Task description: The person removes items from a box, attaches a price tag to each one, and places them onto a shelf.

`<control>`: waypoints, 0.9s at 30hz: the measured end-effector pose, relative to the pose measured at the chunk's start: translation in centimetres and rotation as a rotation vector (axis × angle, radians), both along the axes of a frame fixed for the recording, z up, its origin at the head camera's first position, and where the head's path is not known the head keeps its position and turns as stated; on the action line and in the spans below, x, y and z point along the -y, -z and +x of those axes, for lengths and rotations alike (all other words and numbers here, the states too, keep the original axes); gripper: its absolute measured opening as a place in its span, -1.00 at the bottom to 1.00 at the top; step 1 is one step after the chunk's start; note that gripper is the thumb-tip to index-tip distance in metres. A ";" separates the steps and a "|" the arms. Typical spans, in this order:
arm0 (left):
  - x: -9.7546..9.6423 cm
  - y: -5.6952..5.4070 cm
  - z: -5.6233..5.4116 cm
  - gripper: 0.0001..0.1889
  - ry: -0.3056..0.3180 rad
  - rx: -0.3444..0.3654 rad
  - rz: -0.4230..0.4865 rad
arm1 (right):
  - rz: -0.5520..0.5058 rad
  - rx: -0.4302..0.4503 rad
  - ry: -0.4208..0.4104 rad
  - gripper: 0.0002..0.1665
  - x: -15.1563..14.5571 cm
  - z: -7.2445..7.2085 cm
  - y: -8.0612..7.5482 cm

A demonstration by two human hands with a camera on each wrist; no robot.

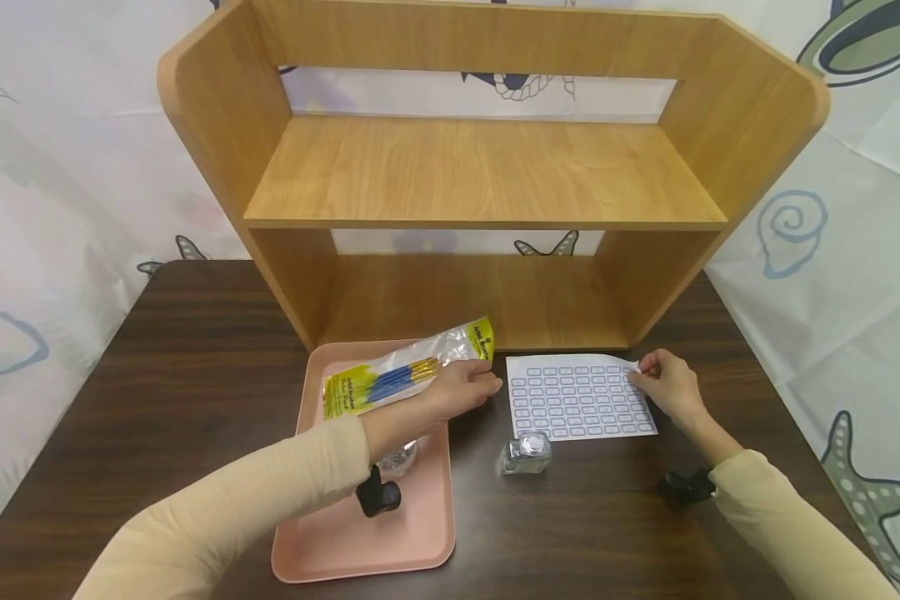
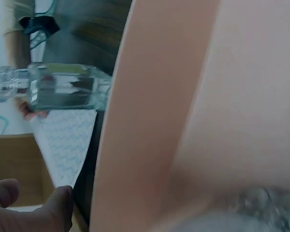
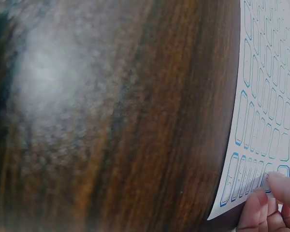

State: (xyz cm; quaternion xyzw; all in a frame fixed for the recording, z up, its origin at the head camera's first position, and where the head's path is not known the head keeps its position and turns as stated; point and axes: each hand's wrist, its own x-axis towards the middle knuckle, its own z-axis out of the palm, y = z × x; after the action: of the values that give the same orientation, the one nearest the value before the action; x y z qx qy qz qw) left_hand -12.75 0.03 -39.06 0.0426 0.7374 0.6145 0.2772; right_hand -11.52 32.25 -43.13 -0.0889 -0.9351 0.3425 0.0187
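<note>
A white label sheet [image 1: 581,396] with rows of blue-framed labels lies on the table before the shelf. My right hand [image 1: 669,385] pinches its upper right corner between thumb and fingers, and that corner lifts a little. In the right wrist view, the thumb [image 3: 282,186] presses over the sheet's edge. My left hand [image 1: 461,390] is over the right end of a brush packet [image 1: 405,372], with loosely bent fingers; in the left wrist view its thumb and finger are apart with nothing between them. A square glass bottle [image 1: 525,452] stands just below the sheet.
A pink tray [image 1: 367,542] lies at left under my left forearm, with the packet across its far end. A clear faceted object [image 1: 399,458] in it is partly hidden by my arm. The wooden shelf [image 1: 487,171] stands along the back of the dark table [image 1: 187,392].
</note>
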 end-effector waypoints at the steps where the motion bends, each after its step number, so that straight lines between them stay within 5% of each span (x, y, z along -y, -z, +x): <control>1: -0.4 0.2 0.0 -0.45 -0.005 0.001 -0.013 | -0.002 0.000 0.001 -0.79 0.0 0.0 0.0; 8: -2.1 1.4 0.0 -0.40 -0.035 -0.057 -0.121 | -0.015 0.010 0.017 -0.78 0.0 0.0 0.0; 15: -3.5 2.5 -0.3 -0.47 -0.119 -0.107 -0.132 | -0.053 0.000 0.023 -0.79 -0.1 0.1 0.1; 22: -4.2 2.5 -0.4 -0.64 -0.171 -0.190 -0.119 | -0.104 -0.040 -0.020 -0.79 -0.4 0.0 -0.2; 27: -4.3 1.9 -0.2 -0.69 -0.196 -0.188 -0.053 | -0.158 -0.079 -0.055 -0.78 -0.7 -0.1 -0.8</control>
State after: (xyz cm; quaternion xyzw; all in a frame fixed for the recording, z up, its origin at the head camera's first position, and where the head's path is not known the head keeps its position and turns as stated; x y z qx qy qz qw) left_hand -12.97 4.34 -40.95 0.0205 0.7766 0.6124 0.1463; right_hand -11.62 32.96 -42.35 -0.0510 -0.9059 0.4186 0.0392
